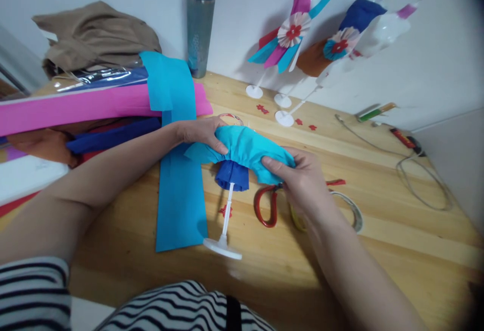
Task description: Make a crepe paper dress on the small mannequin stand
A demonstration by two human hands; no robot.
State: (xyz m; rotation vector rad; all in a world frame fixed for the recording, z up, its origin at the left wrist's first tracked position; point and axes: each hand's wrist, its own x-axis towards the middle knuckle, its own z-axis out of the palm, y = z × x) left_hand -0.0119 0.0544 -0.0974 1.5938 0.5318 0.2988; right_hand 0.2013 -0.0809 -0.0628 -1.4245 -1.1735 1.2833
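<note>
A gathered strip of turquoise crepe paper (245, 144) stretches between my two hands over a small figure on a white stand (222, 246). My left hand (206, 135) grips its left part, thumb pressed on the folds. At the other end, my right hand (298, 169) pinches the paper between thumb and fingers. Below the turquoise folds flares a dark blue paper skirt (231, 175), with the white stick under it. The figure's upper part is hidden behind the paper. Red-handled scissors (266, 206) lie by my right hand.
Left lie a long blue paper strip (181, 205), pink paper (75, 104) and a brown cloth bag (102, 33). A bottle (202, 23) stands by the wall. Several dressed figures on white stands, one with a paper rosette (294, 31), are at the back. A cable (406, 174) lies right.
</note>
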